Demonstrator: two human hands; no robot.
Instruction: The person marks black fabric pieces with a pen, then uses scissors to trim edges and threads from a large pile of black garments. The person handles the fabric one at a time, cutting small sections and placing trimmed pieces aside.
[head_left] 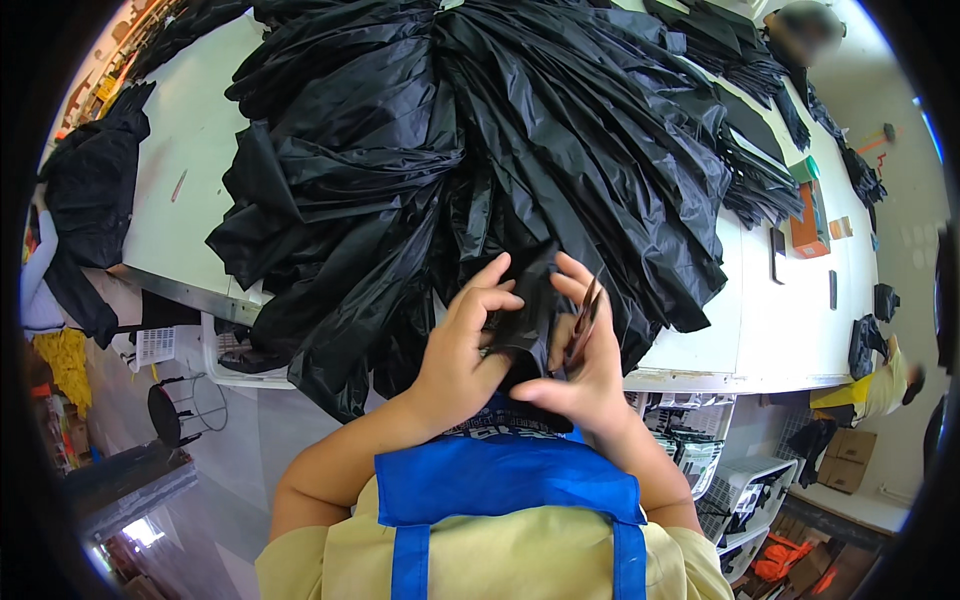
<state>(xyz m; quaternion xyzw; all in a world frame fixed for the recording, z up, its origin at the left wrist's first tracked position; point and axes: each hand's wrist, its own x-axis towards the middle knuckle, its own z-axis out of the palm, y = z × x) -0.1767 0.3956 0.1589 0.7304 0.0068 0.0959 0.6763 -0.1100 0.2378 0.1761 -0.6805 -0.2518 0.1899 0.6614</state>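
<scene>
Just in front of my blue apron, my left hand (465, 335) has its thumb and fingers bent around a black fabric piece (528, 315). The piece stands up between my two hands. My right hand (590, 365) is at its other side, with the thumb stretched toward the lower part of the fabric and the forefinger raised near its top. Tucked in the right hand's fingers is a thin, dark pointed tool (584, 325) that looks like thread snips; the fingers partly hide it. A large heap of shiny black fabric (580, 160) spreads over the table beyond both hands.
On the white table (690, 350) at right lie an orange box (810, 225), a dark phone-like slab (777, 255) and stacked black pieces (755, 165). White baskets (745, 490) stand below right. A stool (165, 415) is at left. Other people work at both sides and the far right.
</scene>
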